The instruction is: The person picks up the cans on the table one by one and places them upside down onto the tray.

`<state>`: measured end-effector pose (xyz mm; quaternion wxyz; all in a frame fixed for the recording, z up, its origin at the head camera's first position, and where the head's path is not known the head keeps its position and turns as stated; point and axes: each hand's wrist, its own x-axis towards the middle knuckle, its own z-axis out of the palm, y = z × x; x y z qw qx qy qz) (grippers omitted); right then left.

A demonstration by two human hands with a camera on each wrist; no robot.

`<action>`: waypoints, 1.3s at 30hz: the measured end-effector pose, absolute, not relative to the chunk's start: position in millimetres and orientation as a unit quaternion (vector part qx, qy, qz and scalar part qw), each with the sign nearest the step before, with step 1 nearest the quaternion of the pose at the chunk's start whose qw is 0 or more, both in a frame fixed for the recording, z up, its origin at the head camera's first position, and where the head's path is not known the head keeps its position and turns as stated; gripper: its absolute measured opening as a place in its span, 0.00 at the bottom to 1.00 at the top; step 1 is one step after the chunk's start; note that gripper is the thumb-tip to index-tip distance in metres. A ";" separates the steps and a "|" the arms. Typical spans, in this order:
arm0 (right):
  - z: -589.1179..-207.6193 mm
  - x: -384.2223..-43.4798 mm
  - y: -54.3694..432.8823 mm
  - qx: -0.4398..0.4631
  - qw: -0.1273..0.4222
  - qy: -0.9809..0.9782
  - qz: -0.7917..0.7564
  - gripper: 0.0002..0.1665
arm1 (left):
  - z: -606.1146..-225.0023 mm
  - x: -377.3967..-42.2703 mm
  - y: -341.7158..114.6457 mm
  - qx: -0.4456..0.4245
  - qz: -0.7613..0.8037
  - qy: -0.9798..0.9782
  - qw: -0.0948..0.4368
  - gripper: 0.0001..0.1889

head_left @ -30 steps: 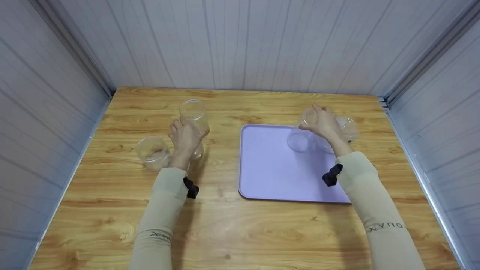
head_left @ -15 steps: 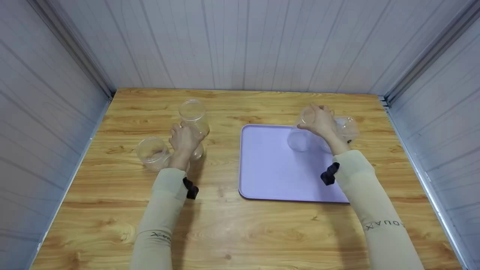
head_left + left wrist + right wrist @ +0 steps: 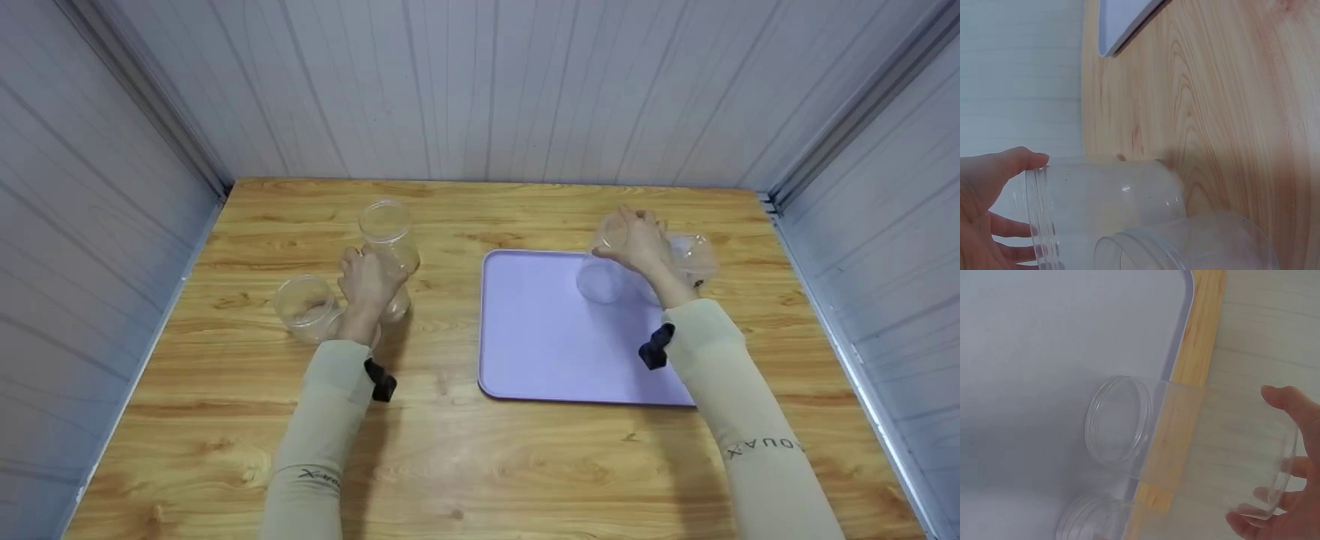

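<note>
My left hand (image 3: pixel 369 281) grips a clear plastic jar (image 3: pixel 1100 208) round its threaded rim, thumb on one side and fingers on the other in the left wrist view. A second clear jar (image 3: pixel 1219 244) stands close beside it. On the right, my right hand (image 3: pixel 641 244) holds an upturned clear jar (image 3: pixel 1179 433) by its base. This jar's threaded mouth points down, right over the lilac tray (image 3: pixel 555 337). Next to it, another upturned jar (image 3: pixel 1086 520) shows its mouth at the tray; the hand and wrist partly hide it in the head view.
Behind my left hand stands a taller clear jar (image 3: pixel 387 225), and a wide one (image 3: pixel 304 304) is to its left. A clear container (image 3: pixel 694 255) sits beyond the tray's back right corner. Pale panel walls (image 3: pixel 487 90) border the wooden table (image 3: pixel 480 465) at the back and sides.
My right hand has shifted slightly to the left with its jar and is now almost still. The left hand has dipped a little and keeps its hold.
</note>
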<state>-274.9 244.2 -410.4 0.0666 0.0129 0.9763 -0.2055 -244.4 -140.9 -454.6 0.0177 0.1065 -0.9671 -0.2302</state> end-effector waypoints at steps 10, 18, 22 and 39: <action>-410.7 -274.1 242.8 0.016 0.073 0.976 -0.206 0.60 | -447.4 -238.7 -137.6 0.094 -0.241 -0.965 0.032 0.39; -408.2 -271.9 240.8 0.021 0.041 0.970 -0.238 0.58 | -440.7 -229.9 -134.1 0.080 -0.260 -0.961 0.054 0.40; -407.3 -271.0 239.3 0.012 0.019 0.969 -0.245 0.55 | -437.7 -226.0 -131.4 0.075 -0.255 -0.962 0.059 0.39; -403.2 -251.6 221.8 -0.044 -0.073 0.943 -0.321 0.43 | -429.9 -210.1 -123.4 0.032 -0.299 -0.952 0.057 0.38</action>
